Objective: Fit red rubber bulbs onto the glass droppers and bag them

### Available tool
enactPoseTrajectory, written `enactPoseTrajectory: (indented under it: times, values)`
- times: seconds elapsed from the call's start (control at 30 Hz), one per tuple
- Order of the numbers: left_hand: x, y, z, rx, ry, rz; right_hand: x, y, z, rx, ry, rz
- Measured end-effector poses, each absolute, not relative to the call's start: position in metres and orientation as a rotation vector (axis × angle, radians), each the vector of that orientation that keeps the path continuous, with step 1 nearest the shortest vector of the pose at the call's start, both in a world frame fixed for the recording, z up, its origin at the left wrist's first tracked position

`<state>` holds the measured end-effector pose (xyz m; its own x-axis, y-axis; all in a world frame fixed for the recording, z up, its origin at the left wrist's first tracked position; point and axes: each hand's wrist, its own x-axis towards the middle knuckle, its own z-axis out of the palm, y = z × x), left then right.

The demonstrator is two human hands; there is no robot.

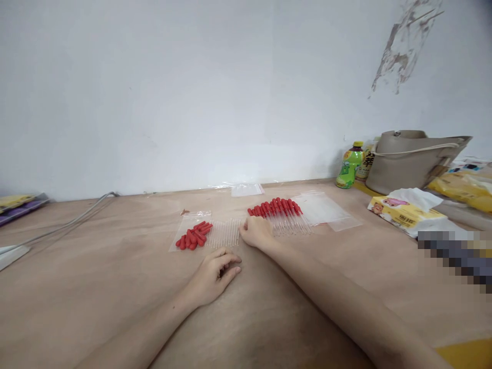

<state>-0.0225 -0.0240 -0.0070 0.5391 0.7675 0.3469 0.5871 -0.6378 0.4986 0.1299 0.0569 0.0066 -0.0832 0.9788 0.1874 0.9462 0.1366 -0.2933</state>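
My left hand [216, 274] rests on the table, thumb and fingers loosely bent and apart, with nothing between them. It lies just in front of a row of clear glass dropper tubes [223, 233]. My right hand [257, 232] is closed at the right end of that row; whatever its fingers pinch is hidden. Close beyond and to its right, droppers with red rubber bulbs [282, 206] lie side by side, their clear tubes pointing toward me. Left of the bare tubes, loose red rubber bulbs [194, 237] are heaped on a clear zip bag [175, 237].
Clear plastic bags [323, 207] lie right of the droppers, another bag [248, 190] by the wall. Farther right are a tissue pack [407, 212], a green drink bottle [349, 166] and a beige bag [403, 161]. A grey cable [73, 221] crosses the left side.
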Motion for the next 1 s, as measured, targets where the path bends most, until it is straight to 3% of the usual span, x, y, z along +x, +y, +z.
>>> enactPoseTrajectory:
  times: [0.57, 0.73, 0.8, 1.0]
  values:
    - [-0.026, -0.025, -0.007, 2.517, 1.136, 0.817, 0.121, 0.063, 0.025, -1.916, -2.179, 0.234]
    - [-0.046, -0.004, -0.004, 2.54, 1.564, 1.263, 0.163, 0.03, 0.017, -1.724, -2.201, 0.098]
    - [-0.06, 0.006, -0.001, 2.462, 1.809, 1.317, 0.185, 0.02, 0.006, -1.437, -2.271, -0.045]
    - [-0.095, 0.02, 0.003, 2.473, 2.169, 0.986, 0.222, 0.005, -0.021, -1.08, -2.212, -0.09]
